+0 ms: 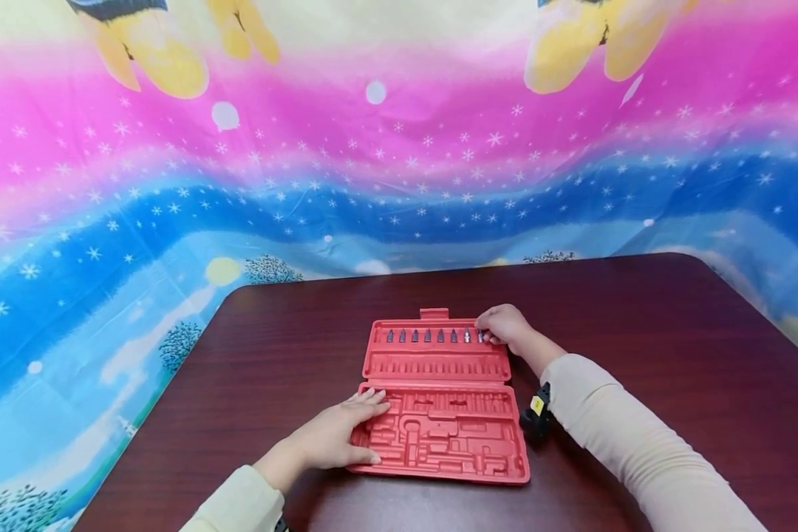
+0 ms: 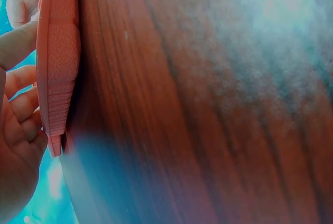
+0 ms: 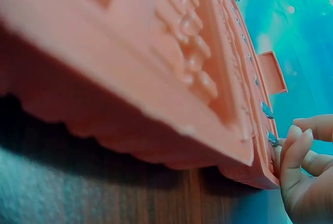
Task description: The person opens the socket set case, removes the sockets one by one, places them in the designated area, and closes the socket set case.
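Note:
A red plastic tool case [image 1: 445,436] lies open on the dark wooden table [image 1: 638,332]. Its lower half has moulded recesses with nothing in them. The lid half [image 1: 435,363] holds a row of several small metal bits [image 1: 428,336]. My left hand [image 1: 355,421] rests flat on the lower half's left side, fingers straight; in the left wrist view the hand [image 2: 15,130] lies against the case edge [image 2: 57,67]. My right hand [image 1: 487,332] pinches the rightmost bit [image 3: 272,139] at the lid's far right corner, fingers [image 3: 294,148] curled beside the case [image 3: 130,52].
A latch tab [image 1: 434,313] sticks out from the lid's far edge. A black wrist camera [image 1: 537,414] sits on my right forearm beside the case. A bright pink and blue cloth [image 1: 173,185] hangs behind and around the table.

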{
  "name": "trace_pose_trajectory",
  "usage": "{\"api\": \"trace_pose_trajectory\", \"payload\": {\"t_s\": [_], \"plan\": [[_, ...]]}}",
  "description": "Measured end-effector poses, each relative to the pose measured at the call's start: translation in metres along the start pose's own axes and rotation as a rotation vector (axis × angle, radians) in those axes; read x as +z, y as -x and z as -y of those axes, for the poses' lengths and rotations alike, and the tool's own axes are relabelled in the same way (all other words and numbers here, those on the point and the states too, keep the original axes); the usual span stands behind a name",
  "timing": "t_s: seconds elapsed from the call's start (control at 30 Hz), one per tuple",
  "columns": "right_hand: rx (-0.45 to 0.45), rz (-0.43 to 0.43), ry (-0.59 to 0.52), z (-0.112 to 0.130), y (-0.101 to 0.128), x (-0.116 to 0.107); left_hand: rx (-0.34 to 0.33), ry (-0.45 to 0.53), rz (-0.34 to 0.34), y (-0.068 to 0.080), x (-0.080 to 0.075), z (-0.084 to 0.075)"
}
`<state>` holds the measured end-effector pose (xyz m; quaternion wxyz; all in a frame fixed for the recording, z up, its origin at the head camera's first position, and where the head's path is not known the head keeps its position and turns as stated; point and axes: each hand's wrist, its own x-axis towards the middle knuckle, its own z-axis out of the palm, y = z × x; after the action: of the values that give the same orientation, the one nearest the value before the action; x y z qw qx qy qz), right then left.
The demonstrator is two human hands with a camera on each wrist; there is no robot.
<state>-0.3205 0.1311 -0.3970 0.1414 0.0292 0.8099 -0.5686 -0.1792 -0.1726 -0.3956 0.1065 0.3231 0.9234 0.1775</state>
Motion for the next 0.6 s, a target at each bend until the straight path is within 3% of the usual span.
{"api": "trace_pose_trajectory", "payload": {"t_s": [0.27, 0.6], "plan": [[0.025, 0.008, -0.009, -0.0006, -0.0014, 0.0021, -0.003, 0.008, 0.003, 0.0031, 0.0028, 0.0012], [-0.098, 0.104, 0.201, 0.0021, 0.0023, -0.0065, 0.011, -0.015, -0.013, 0.0006, -0.0006, -0.0019]]}}
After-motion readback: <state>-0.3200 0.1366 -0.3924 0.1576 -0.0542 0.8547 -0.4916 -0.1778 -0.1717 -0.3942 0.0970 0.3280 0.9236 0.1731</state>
